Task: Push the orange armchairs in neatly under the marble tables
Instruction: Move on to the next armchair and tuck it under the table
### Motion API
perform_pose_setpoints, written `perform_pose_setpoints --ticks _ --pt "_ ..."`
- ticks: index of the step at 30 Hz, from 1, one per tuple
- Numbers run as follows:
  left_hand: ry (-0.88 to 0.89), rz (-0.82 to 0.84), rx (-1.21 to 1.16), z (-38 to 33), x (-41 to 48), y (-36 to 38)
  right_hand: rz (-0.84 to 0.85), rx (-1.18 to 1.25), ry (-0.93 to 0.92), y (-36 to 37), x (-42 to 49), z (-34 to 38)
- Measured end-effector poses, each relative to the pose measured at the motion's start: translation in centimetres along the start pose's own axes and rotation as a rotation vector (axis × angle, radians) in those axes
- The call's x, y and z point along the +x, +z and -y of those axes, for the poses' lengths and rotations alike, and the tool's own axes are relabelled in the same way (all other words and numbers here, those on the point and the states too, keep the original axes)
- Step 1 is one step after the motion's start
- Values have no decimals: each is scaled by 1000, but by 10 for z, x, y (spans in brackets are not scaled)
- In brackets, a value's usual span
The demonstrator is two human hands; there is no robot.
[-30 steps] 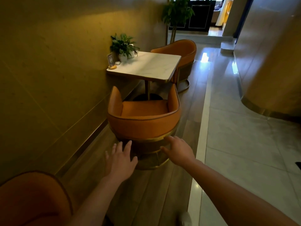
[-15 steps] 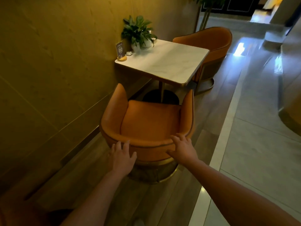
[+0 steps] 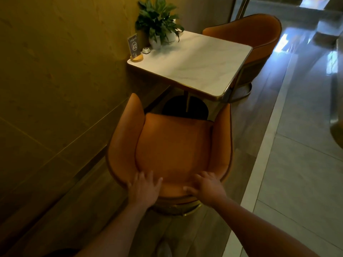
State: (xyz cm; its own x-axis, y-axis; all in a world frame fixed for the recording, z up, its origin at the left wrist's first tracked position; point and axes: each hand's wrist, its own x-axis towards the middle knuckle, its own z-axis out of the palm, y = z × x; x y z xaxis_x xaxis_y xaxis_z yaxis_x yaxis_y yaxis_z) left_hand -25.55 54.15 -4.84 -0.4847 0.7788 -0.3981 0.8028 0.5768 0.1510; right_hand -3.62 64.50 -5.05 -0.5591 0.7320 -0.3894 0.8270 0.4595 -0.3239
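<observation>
An orange armchair (image 3: 172,145) stands in front of me, its open side facing a white marble table (image 3: 194,65). The seat front sits just short of the table's near edge, over the dark round base. My left hand (image 3: 143,188) lies flat on the top of the chair back at the left, fingers spread. My right hand (image 3: 206,186) rests on the back at the right, fingers curled over the rim. A second orange armchair (image 3: 254,36) stands at the table's far side, partly tucked under it.
A yellow-brown wall (image 3: 55,80) runs close along the left of chair and table. On the table's wall side stand a potted plant (image 3: 159,23), a sign stand marked A12 (image 3: 135,48) and a small white button (image 3: 146,50). Glossy tiled floor (image 3: 300,145) lies to the right.
I have stepped closer to the chair. Both hands moved forward from below the chair back onto its top rim. The view now looks down more steeply.
</observation>
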Motion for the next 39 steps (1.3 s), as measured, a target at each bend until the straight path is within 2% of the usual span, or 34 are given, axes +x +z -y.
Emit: perform_pose_setpoints --ticks 4,8,17,24,31,39 --pt "-49 29 21 -7 5 18 42 -17 -105 17 9 -29" --pt "-135 -62 28 -13 6 26 60 -84 -280 23 16 -44" --pt "-212 -114 18 -19 10 28 -6 -70 -335 36 35 -45" --pt "-220 -156 38 -9 22 24 74 -118 -292 31 44 -33" --pt "-172 -230 34 21 55 16 56 -122 -254 33 67 -6" --pt "-119 -252 72 58 101 -8 -159 -45 -180 40 97 43"
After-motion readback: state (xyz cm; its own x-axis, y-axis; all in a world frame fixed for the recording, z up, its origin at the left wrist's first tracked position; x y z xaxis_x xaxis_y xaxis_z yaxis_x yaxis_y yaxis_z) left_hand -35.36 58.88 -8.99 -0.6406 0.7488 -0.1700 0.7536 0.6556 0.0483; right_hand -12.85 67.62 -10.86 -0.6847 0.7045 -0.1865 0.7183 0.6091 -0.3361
